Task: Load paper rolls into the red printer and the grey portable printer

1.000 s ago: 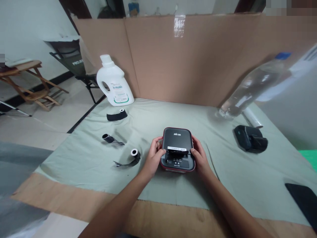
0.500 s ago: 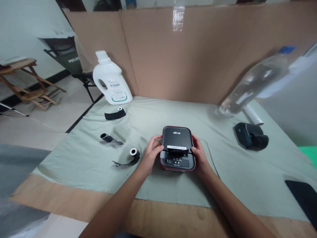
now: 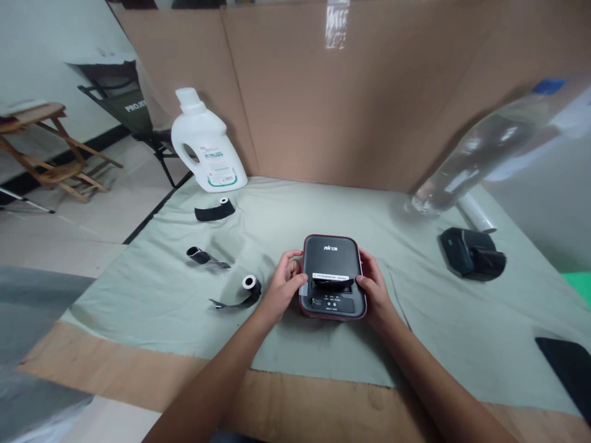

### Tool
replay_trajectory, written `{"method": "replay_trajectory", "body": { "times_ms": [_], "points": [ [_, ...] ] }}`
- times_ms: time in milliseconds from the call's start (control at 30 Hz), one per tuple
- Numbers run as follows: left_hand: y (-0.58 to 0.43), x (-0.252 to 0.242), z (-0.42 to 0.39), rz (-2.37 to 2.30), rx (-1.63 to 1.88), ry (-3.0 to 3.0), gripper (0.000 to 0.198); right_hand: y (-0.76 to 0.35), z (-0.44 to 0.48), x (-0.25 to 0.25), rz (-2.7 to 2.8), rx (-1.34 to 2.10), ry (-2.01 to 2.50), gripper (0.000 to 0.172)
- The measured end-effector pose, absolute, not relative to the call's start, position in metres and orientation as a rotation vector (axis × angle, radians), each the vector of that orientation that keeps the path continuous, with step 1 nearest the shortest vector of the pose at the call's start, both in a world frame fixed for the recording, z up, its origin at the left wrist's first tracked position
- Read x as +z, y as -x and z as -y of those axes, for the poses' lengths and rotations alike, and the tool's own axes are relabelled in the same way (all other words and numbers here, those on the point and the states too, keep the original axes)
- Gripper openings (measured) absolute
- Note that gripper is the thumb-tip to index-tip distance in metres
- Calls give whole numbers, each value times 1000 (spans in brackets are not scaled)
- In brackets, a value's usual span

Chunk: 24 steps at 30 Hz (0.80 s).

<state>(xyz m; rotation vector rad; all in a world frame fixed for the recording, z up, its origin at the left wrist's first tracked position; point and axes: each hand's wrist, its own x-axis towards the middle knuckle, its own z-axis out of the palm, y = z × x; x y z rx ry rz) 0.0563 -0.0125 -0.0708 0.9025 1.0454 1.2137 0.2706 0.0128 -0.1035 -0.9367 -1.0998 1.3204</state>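
A cardboard panel [image 3: 332, 104] backs our cloth-covered counter [image 3: 152, 307]. Left to right, a white jug [image 3: 210, 144] stands at the rear, then a black roll [image 3: 253, 295] lies near our left hand [image 3: 282, 286], its fingers clasping the red-edged black device [image 3: 330, 261] — set between our hands, long axis pointing away from us, neither hand nearer. Our right hand [image 3: 376, 289] has its fingers clamped on the opposite side.

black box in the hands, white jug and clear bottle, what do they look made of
Black rounded box with a red edge: probably hard plastic with a satin finish, from its smooth moulded top. White opaque jug with a handle: likely plastic, softly glossy, the handle moulded into the body. Clear bottle with a blue cap: probably glossy transparent plastic, by its see-through wall and bright highlights.
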Motion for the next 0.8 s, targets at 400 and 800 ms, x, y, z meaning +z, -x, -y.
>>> {"method": "replay_trajectory", "body": {
  "times_ms": [400,800],
  "points": [
    [-52,-63,16,-1149,1206,-1017,41,-271,-11,-115,1217,1193,929,56],
    [73,16,-48,-1992,1330,-1898,22,-274,-12,-118,1276,1125,939,58]
  ]
}}
